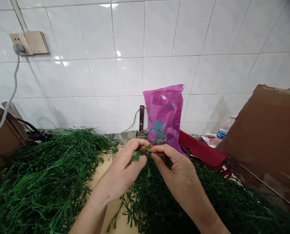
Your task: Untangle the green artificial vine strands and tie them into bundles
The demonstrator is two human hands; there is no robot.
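My left hand is closed on a thin green plastic plant stem, gripped between thumb and fingers. Opposite it, my right hand pinches the same sprig with thumb and forefinger, close to the left fingertips. Small green branch tips stick out above and below the fingers. A large heap of dark green stems lies under both hands and spreads to the right. Another, brighter pile of green stems covers the left side of the table.
A purple plastic bag stands against the tiled wall, beside a red bag. Brown cardboard rises on the right, near a plastic bottle. A cardboard box and a hanging grey cable are at left.
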